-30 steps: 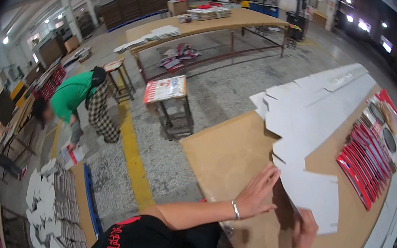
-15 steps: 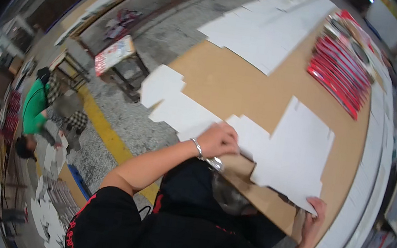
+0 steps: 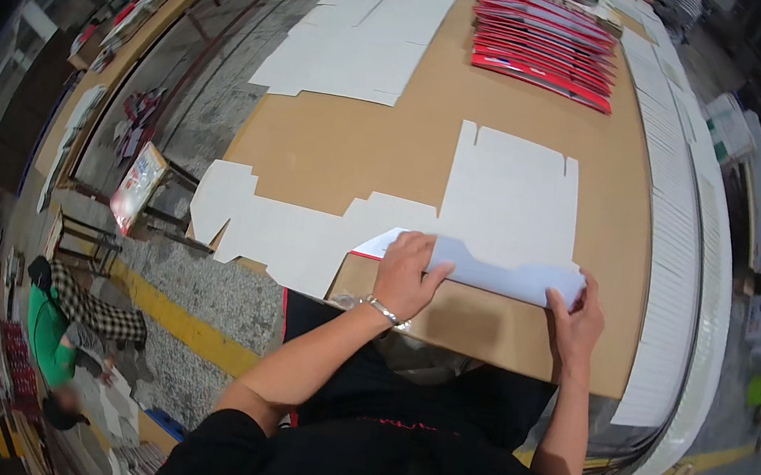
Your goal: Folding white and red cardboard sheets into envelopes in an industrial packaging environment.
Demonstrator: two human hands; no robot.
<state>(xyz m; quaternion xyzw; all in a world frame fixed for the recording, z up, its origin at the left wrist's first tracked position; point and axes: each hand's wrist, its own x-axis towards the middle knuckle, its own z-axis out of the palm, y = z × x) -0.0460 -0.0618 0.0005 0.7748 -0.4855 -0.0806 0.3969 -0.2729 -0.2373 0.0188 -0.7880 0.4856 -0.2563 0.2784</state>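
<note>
A white die-cut cardboard blank (image 3: 514,183) lies on the brown tabletop in front of me, with a long arm reaching left. Its near flap (image 3: 501,274) is folded up and over, standing at a slant. My left hand (image 3: 408,275) is closed on the left end of this flap, fingers behind and thumb in front. At the flap's right end my right hand (image 3: 576,323) grips it, with the thumb on the near face. A bit of red underside shows beside my left fingers.
Flat white blanks (image 3: 359,33) lie at the far left of the brown table (image 3: 344,151). A stack of red folded cartons (image 3: 545,43) sits at the far end. Packed white sheets (image 3: 665,227) line the right side. A person in green (image 3: 51,333) bends down at the left.
The near flap has been folded up from lying flat. My left hand has come onto it, and my right hand has shifted from the corner to the flap's right end. My view has turned.
</note>
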